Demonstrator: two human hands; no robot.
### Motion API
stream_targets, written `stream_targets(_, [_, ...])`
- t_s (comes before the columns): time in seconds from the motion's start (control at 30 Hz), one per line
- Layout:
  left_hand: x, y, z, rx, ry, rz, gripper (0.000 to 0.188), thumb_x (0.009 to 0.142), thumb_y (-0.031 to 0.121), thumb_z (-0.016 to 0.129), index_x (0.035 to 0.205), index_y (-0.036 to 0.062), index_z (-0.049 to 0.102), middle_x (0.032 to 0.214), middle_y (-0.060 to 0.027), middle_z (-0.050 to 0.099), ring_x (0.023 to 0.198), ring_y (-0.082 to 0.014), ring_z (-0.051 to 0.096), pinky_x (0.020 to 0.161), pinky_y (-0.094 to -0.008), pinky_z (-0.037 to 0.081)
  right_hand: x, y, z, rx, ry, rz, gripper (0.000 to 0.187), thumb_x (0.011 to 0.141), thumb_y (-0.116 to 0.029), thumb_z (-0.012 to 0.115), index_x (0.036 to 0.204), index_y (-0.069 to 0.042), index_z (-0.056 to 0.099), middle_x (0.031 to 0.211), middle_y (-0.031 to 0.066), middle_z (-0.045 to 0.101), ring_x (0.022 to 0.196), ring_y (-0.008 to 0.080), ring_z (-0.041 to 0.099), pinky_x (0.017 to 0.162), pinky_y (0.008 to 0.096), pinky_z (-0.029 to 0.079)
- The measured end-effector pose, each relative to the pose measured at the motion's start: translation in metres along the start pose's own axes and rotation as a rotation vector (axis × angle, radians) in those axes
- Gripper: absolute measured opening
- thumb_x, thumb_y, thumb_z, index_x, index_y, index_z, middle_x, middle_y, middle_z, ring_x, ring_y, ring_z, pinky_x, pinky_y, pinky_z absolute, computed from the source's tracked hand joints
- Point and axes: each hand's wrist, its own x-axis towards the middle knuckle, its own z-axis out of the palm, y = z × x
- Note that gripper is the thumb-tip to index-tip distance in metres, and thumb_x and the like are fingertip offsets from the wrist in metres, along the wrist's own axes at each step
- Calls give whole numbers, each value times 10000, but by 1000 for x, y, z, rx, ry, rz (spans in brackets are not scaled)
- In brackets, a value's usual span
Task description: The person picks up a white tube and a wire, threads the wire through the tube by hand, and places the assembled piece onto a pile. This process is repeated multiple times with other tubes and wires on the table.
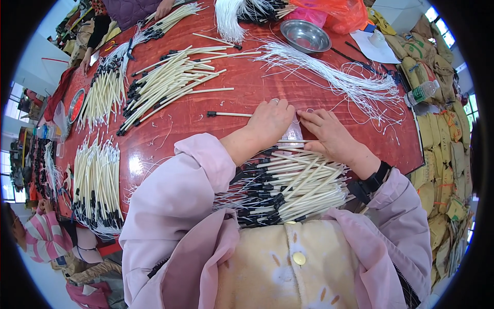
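Observation:
My left hand [271, 122], a ring on one finger, is closed around a cream stick [231, 114] with a black cap at its left end. Fingertips of my right hand [329, 135] are pinched close beside it, at a thin white string [309, 109]; the exact grip is partly hidden. Under my wrists lies a pile of cream sticks [309, 177] with black caps and white strings, close to my body. Beyond my right hand, a bundle of loose white strings [339, 77] spreads over the red table [247, 80].
More capped sticks [164, 85] lie in bundles at the left, with another bundle [96, 177] at the near left edge. A metal bowl [305, 36], a plastic bottle [422, 92] and stacked sacks [442, 154] are farther right. Other people's hands [163, 9] work at the far left.

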Motion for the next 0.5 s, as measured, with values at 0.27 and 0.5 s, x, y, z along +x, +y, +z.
stream_targets(0.27, [15, 12, 9, -100, 26, -30, 192, 861, 102, 625, 1035, 27, 590, 1024, -139, 632, 993, -328, 660, 802, -443, 556, 5, -2, 6, -12, -41, 34, 788, 939, -553, 581, 1397, 87, 518, 1477, 212, 482, 1299, 407, 447, 1119, 480, 354])
stream_targets(0.5, [6, 3, 3, -75, 49, -71, 215, 840, 56, 638, 1038, 9, 569, 999, -167, 647, 983, -357, 661, 790, -464, 551, -2, 11, 12, -8, 225, 121, 750, 886, -363, 725, 1465, 21, 443, 1470, 200, 489, 1311, 382, 470, 1132, 478, 350])
